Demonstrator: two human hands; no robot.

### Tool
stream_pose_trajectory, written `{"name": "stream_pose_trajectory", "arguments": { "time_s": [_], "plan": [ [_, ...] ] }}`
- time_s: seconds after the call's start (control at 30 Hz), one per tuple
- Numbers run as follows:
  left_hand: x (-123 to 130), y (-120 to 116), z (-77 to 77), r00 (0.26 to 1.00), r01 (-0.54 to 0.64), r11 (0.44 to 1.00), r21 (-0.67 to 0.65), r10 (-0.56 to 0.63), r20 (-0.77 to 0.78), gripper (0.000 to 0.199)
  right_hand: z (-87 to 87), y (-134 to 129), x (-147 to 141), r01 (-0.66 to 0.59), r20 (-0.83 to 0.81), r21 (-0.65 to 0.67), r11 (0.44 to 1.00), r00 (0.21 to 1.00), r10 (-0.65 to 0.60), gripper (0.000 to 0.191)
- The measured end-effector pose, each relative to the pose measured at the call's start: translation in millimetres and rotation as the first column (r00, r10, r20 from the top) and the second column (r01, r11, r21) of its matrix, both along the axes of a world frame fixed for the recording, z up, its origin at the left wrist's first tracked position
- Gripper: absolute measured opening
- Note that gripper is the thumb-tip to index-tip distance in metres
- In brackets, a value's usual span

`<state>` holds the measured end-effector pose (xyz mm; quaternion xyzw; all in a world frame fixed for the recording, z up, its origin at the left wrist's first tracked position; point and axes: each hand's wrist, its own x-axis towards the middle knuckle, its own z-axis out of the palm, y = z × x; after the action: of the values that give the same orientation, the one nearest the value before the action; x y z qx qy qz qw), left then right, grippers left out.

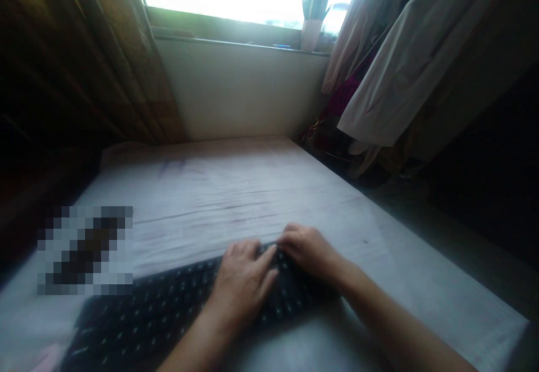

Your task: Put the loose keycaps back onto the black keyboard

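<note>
A long black plastic keyboard with pale-marked keys (pixel 155 299) is lying slantwise on a wrinkled white cloth (pixel 231 192), whose flat spread is probably giving it level support. The person's left hand (pixel 241 273) is reaching across the keys toward the far edge, perhaps steadying the board, its thumb standing apart from fingers that are lying close together. The right hand (pixel 309 248) is bending over the same edge just beside that thumb, its fingers bunching together; whether either hand is clamping the keyboard, I cannot tell.
</note>
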<state>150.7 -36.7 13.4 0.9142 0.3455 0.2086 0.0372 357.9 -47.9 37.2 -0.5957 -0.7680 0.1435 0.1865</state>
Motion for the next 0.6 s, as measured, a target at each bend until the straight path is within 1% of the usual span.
{"name": "stream_pose_trajectory", "arguments": {
  "time_s": [0.13,0.23,0.37,0.6],
  "plan": [
    [1,0,1.4,1.0,-0.002,1.0,-0.005,0.002,-0.008,0.038,-1.1,1,2,0.014,-0.089,-0.009,1.0,0.996,-0.015,0.015],
    [1,0,0.7,1.0,-0.005,1.0,-0.004,0.005,-0.011,0.038,-2.7,5,4,0.056,-0.144,-0.016,0.998,0.988,-0.058,0.015],
    [1,0,0.7,1.0,-0.009,1.0,-0.006,0.008,-0.017,0.037,-6.2,8,4,0.109,-0.185,-0.03,0.994,0.976,-0.113,0.014],
    [2,0,4.0,1.0,-0.004,0.999,-0.033,0.003,-0.029,0.034,-9.2,6,-6,0.142,-0.246,-0.045,0.989,0.958,-0.149,0.014]
  ]
}}
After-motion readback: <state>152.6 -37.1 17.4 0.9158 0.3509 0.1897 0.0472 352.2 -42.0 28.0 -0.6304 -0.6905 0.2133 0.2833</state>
